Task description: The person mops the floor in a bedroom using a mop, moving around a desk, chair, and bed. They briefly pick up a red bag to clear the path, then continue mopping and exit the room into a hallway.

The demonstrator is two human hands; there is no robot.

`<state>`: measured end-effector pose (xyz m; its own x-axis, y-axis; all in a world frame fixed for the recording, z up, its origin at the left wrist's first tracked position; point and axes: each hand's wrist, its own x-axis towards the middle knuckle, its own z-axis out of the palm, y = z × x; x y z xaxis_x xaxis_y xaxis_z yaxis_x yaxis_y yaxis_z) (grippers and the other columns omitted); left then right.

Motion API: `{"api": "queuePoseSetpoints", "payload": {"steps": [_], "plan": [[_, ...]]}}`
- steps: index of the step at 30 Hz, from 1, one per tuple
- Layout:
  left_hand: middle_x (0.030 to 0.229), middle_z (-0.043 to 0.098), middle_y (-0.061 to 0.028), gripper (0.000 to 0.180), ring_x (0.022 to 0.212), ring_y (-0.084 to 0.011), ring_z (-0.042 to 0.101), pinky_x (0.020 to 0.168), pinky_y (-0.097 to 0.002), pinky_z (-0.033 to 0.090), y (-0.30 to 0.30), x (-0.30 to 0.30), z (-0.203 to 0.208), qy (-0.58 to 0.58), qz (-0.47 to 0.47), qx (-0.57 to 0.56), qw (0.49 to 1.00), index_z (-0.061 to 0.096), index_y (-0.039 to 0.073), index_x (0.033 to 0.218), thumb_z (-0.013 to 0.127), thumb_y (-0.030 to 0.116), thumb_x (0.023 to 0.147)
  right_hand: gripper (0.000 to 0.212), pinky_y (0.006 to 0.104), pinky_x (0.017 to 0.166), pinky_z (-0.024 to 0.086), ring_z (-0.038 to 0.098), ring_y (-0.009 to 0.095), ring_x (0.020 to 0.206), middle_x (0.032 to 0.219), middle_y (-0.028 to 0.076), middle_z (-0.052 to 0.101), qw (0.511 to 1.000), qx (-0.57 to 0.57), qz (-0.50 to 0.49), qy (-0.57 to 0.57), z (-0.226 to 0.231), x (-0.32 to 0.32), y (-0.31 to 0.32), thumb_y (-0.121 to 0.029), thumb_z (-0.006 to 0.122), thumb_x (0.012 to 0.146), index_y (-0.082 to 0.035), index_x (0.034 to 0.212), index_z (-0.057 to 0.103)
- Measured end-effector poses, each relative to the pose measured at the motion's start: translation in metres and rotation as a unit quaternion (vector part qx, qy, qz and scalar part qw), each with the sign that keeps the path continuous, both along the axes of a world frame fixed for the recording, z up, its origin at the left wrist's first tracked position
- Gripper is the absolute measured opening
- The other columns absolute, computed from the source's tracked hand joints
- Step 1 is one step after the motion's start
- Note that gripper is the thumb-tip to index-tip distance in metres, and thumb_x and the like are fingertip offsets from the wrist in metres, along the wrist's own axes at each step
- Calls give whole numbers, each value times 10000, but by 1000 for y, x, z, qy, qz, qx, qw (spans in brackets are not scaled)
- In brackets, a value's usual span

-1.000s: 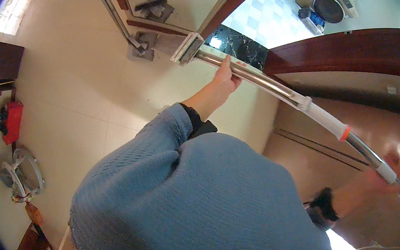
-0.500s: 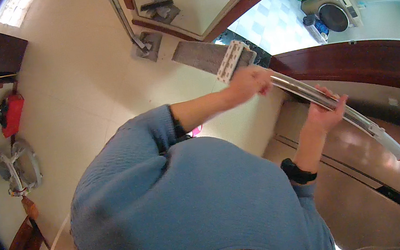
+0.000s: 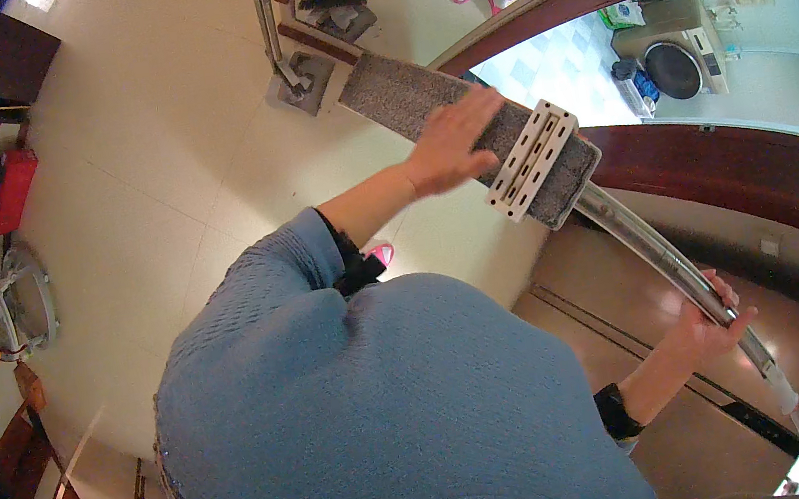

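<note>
A flat mop lies slantwise across the view; its long grey pad (image 3: pixel 394 94) passes through a white slotted squeeze bracket (image 3: pixel 534 159). My left hand (image 3: pixel 452 147) is over the pad beside the bracket, palm down with its fingers stretched out; whether it presses on the pad or hovers just above, I cannot tell. From the bracket end a shiny metal pole (image 3: pixel 646 242) runs down to the right. My right hand (image 3: pixel 707 325) grips this mop pole, fingers curled round it near its white lower section.
Another flat mop (image 3: pixel 300 83) stands by a mirror (image 3: pixel 419 15) reflecting legs and pink slippers. A doorway at the upper right shows a tiled room with a washing machine (image 3: pixel 673 67). Left lie a red box (image 3: pixel 11 190) and a white-framed object (image 3: pixel 18 305). A dark cabinet (image 3: pixel 7 64) stands upper left.
My left hand has left the pole and now lies over the pad. The bracket end has come nearer, toward the right. My right hand has moved down and right with the pole.
</note>
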<state>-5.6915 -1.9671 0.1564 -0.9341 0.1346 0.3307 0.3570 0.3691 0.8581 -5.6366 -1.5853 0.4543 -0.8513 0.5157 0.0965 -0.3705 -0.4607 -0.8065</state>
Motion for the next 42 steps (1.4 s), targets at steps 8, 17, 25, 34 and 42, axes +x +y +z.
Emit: {"api": "queuePoseSetpoints", "payload": {"steps": [8, 17, 25, 34, 42], "plan": [[1665, 283, -100, 705, 1552, -285, 225, 1173, -594, 253, -106, -56, -155, -231, 252, -108, 933, 346, 143, 1571, 447, 574, 1021, 418, 488, 895, 480, 544, 250, 787, 739, 50, 489, 999, 42, 0, 15, 17, 0, -18, -398, 757, 891, -73, 764, 527], [1342, 626, -101, 566, 1238, -245, 577, 1032, -349, 436, -124, -35, -213, -222, 344, 112, 906, 568, 77, 1417, 510, 497, 1042, 391, 485, 887, 471, 514, 231, 777, 768, 49, 483, 998, 16, -1, 53, 18, 18, -15, -358, 794, 875, -72, 789, 542], [796, 674, 1, 368, 746, -124, 611, 695, -233, 469, -152, -48, -213, -226, 379, 301, 845, 714, 4, 1121, 644, 348, 1012, 397, 492, 913, 478, 533, 235, 806, 782, 41, 497, 996, 51, 15, 66, 16, 21, -5, -386, 793, 871, -75, 798, 557], [1127, 664, 8, 313, 968, -138, 574, 732, -358, 474, -189, -57, -205, -283, 155, 577, 751, 704, 125, 1201, 670, 351, 987, 350, 495, 966, 451, 534, 227, 812, 795, 41, 516, 990, 28, 91, 106, 8, 19, 9, -324, 806, 859, -69, 813, 571], [1062, 709, 18, 294, 907, -107, 622, 768, -299, 512, -195, -17, -167, -242, 253, 448, 822, 725, 100, 1205, 733, 247, 951, 351, 524, 953, 457, 550, 280, 828, 779, 81, 514, 985, -13, 125, 116, -3, 12, 14, -287, 785, 862, -46, 782, 542]]}}
